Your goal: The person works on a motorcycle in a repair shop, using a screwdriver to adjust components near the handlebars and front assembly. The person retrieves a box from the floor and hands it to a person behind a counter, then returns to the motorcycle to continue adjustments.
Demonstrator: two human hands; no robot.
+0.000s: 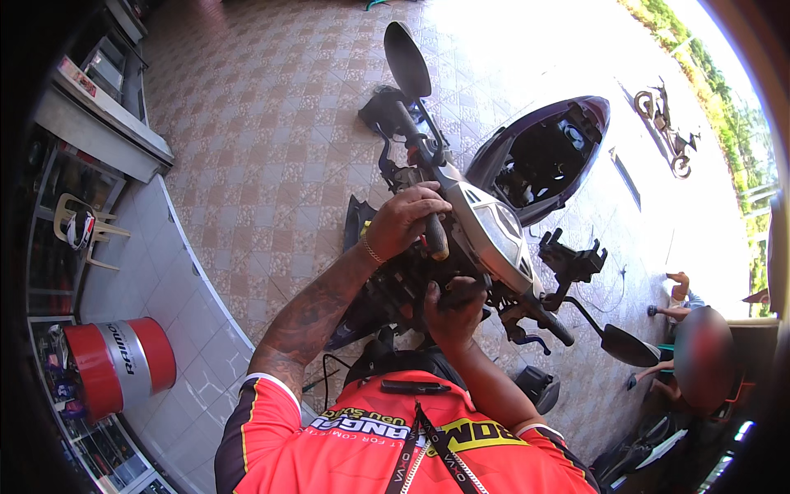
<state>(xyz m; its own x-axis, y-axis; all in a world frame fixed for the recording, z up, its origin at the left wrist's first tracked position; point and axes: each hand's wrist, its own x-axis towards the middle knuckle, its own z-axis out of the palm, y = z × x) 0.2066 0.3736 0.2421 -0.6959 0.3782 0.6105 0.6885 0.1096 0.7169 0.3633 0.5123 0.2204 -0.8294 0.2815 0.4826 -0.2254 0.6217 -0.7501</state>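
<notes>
In front of me is a motorcycle handlebar with a grey-white cover (485,235). My left hand (409,220), with a chain bracelet at the wrist, is closed beside the cover's left side. From under its fingers sticks a short dark handle (435,237) with a paler end, like a screwdriver's; its tip is hidden. Lower and to the right, my right hand (455,311) is curled below the cover's near edge, thumb up. Whatever its fingers hold is hidden in shadow. Dark parts of the motorcycle body lie beneath both hands.
Mirrors (408,59) stick out at both bar ends, and a black phone-holder-like bracket (572,259) stands at right. A dark purple body panel (588,152) lies on the tiles beyond. A red drum (95,370) and plastic chair (105,226) stand left. Someone (699,358) sits at right.
</notes>
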